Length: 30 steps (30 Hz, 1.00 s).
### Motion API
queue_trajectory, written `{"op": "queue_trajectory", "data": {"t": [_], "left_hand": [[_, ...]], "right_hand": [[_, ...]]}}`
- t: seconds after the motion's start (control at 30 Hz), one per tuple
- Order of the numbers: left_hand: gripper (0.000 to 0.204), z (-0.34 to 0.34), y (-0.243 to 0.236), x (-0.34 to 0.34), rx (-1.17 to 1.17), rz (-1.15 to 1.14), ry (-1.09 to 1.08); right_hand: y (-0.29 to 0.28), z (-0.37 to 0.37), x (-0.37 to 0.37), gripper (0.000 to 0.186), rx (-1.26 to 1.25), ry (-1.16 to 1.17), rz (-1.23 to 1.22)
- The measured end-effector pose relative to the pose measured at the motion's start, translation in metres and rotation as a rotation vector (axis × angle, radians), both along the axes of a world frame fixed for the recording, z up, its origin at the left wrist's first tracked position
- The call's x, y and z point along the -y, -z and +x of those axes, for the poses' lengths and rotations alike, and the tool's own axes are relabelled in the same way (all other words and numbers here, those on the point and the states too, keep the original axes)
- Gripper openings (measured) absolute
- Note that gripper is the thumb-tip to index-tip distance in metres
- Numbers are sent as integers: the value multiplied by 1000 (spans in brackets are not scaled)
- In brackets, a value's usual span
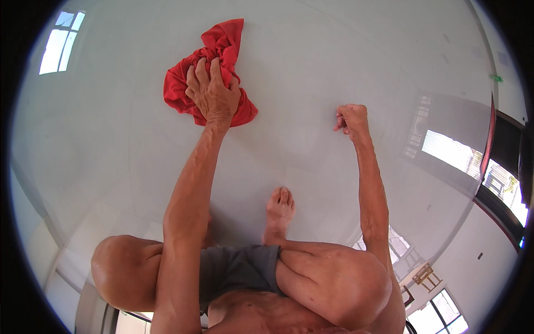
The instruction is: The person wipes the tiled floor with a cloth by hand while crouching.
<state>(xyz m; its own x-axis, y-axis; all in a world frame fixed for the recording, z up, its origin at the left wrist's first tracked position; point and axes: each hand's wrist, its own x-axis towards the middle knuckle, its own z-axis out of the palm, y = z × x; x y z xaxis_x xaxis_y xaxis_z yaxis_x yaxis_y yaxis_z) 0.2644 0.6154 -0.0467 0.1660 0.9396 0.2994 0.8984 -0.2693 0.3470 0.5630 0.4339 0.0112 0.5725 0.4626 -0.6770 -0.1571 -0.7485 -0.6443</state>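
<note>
A crumpled red cloth (227, 38) lies bunched on the shiny pale grey floor (289, 78), left of the middle. My left hand (213, 97) presses down on it from above, its fingers bent into the folds. Part of the cloth is hidden beneath the palm. Off to the right, my right hand (354, 118) is curled into a fist at the floor, apart from the cloth. Nothing shows in its fingers.
My bare foot (280, 209) is on the floor between my arms, below my bent knees. A dark-framed doorway (506, 161) stands at the right edge. A small wooden stool (426, 277) is at the lower right. Window light reflects off the floor.
</note>
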Motion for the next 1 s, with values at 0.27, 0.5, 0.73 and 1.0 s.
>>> {"op": "queue_trajectory", "data": {"t": [0.27,0.5,0.73,1.0], "left_hand": [[54,0,-2,1,-7,6,2],[55,3,-1,1,-15,-23,-17],[54,2,-1,2,-6,-12,-8],[54,1,-1,2,-17,-5,-1]], "right_hand": [[5,4,-19,21,116,-66,39],[6,20,-28,22,143,-88,56],[9,21,-31,22,186,-101,74],[18,23,-35,19,183,-86,111]]}}
